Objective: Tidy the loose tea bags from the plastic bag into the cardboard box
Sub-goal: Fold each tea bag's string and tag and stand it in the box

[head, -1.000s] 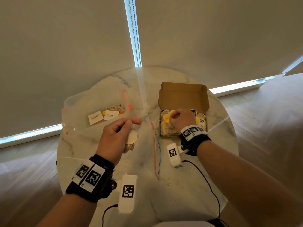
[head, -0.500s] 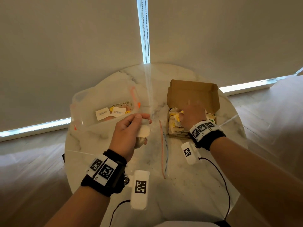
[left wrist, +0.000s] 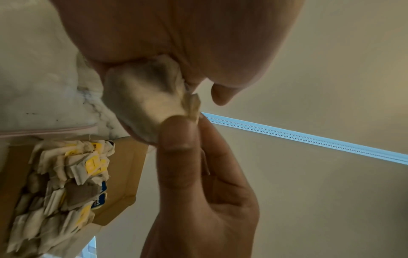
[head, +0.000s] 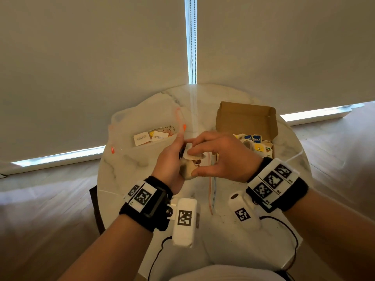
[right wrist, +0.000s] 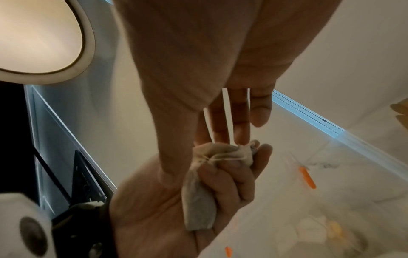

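Both hands are meeting left of the cardboard box (head: 246, 118): the left hand (head: 169, 165) is gripping a tea bag (right wrist: 198, 200) in curled fingers while the right hand (head: 225, 157), having come over from the box, is pinching its top edge.

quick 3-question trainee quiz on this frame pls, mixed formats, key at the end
1. True or false: the cardboard box has its lid shut.
2. Multiple choice: the left hand holds tea bags. What is the right hand doing? A) resting flat on the table B) pinching one of the bags in the left hand C) reaching into the plastic bag
3. Fill in: tea bags still in the plastic bag lie to the ____ of the box, from the person's side.

Key: 1 false; 2 B; 3 left
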Action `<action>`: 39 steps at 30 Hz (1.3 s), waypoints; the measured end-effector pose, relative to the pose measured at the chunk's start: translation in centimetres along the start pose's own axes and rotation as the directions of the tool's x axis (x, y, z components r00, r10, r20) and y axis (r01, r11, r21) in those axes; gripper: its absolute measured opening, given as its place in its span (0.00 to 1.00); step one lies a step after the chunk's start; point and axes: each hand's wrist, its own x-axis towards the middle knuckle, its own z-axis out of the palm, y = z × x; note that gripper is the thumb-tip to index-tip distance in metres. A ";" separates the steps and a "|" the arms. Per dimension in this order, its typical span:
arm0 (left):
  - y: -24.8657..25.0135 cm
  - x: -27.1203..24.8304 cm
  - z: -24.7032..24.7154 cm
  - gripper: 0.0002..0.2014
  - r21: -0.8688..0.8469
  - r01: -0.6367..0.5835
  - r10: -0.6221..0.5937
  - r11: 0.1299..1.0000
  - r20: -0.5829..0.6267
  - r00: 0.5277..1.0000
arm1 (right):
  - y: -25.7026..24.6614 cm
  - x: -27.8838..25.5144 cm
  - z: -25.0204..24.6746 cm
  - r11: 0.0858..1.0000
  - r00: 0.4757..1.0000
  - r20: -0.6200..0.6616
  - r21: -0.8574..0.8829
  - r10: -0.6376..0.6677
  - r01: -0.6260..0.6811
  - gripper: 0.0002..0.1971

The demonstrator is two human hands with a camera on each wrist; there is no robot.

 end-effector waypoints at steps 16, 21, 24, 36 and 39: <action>-1.4 -1.4 -0.4 0.22 -0.101 0.113 -0.096 0.988 0.161 0.982 | -0.8 -1.3 0.4 0.833 0.847 -0.180 0.364 0.501 -0.416 0.05; -1.5 -1.4 -0.5 0.23 -0.086 0.106 -0.098 0.991 0.092 0.991 | -0.6 -1.6 -0.9 0.751 0.759 -0.250 0.498 0.602 -0.432 0.06; -1.6 -1.3 -0.6 0.23 -0.075 0.105 -0.100 0.992 0.069 0.993 | -0.5 -1.7 -2.1 0.730 0.689 -0.342 0.555 0.638 -0.400 0.05; -1.4 -0.2 -2.2 0.09 0.270 0.074 -0.056 0.960 -0.074 0.996 | -1.5 -1.0 -5.2 0.786 0.756 -0.382 0.555 0.532 -0.273 0.03; -0.2 0.1 -2.2 0.05 0.449 -0.100 0.155 0.888 -0.089 0.984 | -1.3 -1.3 -4.8 0.835 0.825 -0.283 0.426 0.490 -0.350 0.05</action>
